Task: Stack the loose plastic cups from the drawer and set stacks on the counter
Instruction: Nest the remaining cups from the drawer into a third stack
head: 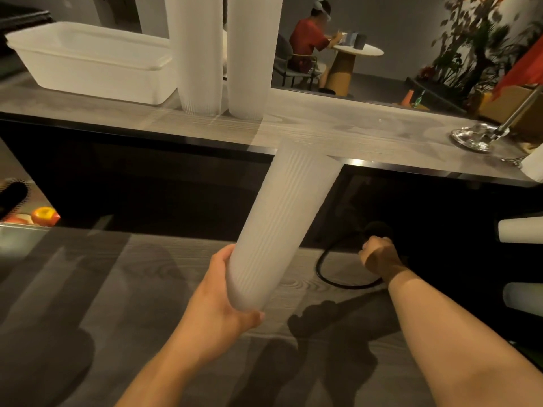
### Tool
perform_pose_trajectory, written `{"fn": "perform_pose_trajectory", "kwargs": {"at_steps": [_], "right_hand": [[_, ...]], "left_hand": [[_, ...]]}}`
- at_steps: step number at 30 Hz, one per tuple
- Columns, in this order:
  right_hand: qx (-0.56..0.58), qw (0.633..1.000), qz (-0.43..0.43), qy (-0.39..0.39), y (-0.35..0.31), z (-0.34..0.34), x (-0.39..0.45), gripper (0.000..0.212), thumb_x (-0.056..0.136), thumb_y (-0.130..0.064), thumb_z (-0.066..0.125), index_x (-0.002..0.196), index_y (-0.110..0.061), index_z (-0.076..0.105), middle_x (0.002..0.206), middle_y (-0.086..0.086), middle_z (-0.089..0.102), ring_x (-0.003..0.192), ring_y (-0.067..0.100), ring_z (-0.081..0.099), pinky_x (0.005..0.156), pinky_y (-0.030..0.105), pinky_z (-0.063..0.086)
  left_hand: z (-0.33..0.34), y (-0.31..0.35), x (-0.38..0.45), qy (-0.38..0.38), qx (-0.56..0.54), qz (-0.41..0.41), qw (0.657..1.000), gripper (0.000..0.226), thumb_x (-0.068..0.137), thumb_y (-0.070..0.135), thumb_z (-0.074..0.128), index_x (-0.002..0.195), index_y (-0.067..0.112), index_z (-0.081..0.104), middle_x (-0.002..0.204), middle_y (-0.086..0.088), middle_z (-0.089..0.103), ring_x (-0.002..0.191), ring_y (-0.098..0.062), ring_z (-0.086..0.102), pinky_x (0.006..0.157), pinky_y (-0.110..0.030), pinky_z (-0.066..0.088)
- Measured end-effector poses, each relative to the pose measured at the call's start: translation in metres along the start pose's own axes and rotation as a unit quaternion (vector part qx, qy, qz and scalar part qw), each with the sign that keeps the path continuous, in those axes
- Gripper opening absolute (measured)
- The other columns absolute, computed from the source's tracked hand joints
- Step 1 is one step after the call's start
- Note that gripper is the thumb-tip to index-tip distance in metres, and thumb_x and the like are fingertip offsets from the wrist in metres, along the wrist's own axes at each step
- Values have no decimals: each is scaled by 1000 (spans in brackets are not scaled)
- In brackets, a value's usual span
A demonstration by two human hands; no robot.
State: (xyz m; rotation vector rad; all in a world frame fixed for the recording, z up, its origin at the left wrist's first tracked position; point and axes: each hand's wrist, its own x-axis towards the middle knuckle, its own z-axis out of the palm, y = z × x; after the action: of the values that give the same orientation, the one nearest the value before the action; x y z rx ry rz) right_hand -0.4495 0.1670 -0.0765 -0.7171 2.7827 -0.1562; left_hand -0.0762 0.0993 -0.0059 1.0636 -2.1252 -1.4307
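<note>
We see a grey wood-grain counter across the top, with a lower surface of the same grain in front of it. On the counter sits a white tub at the left, and just right of it two tall cup stacks, upright and side by side, their tops cut off by the frame edge. The stack in hand is long and ribbed, tilted with its far end leaning up over the counter edge. The left hand grips its near end, fingers wrapped behind, thumb across the bottom rim. The right hand is a closed fist over dark space near a black cable; we cannot tell if it holds anything. At the right edge two loose cups lie on their sides, both cut off; whether they sit in a drawer is too dark to say. A shiny metal base stands on the counter at far right, its pole cut off. Orange fruit shows at far left, blurred. A seated person is at a round table behind. We read no labels or writing anywhere.
</note>
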Motion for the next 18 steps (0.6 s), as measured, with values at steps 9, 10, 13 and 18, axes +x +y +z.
{"fn": "perform_pose_trajectory", "kwargs": {"at_steps": [9,10,13,18], "right_hand": [[142,980,-46,135,4,-18,-18,16,93,-20,64,94,-7,73,102,14,68,91,28,63,78,30,48],[179,971,-48,151,3,-26,-24,15,91,-23,68,87,-10,73,97,11,69,87,24,62,75,28,46],[225,964,-66,122,-1,-60,-42,21,83,-32,76,78,-13,66,83,4,67,85,22,64,71,29,46],[230,966,-104,50,-8,-144,-96,30,79,-37,79,92,-14,64,90,9,67,84,24,67,72,43,61]], "left_hand": [[-3,-2,-3,-9,5,-3,1000,102,64,21,88,125,59,17,123,25,39,110,-10,49,88,-32,54],[-3,-1,-4,-10,4,-2,1000,102,64,21,88,126,58,17,123,24,39,110,-11,48,88,-32,54],[-5,2,-7,-18,9,5,1000,102,65,20,88,127,56,16,124,23,38,111,-11,47,93,-37,54],[-5,8,-17,-33,15,34,999,103,62,21,89,125,59,17,120,29,37,106,-9,48,83,-31,55]]}}
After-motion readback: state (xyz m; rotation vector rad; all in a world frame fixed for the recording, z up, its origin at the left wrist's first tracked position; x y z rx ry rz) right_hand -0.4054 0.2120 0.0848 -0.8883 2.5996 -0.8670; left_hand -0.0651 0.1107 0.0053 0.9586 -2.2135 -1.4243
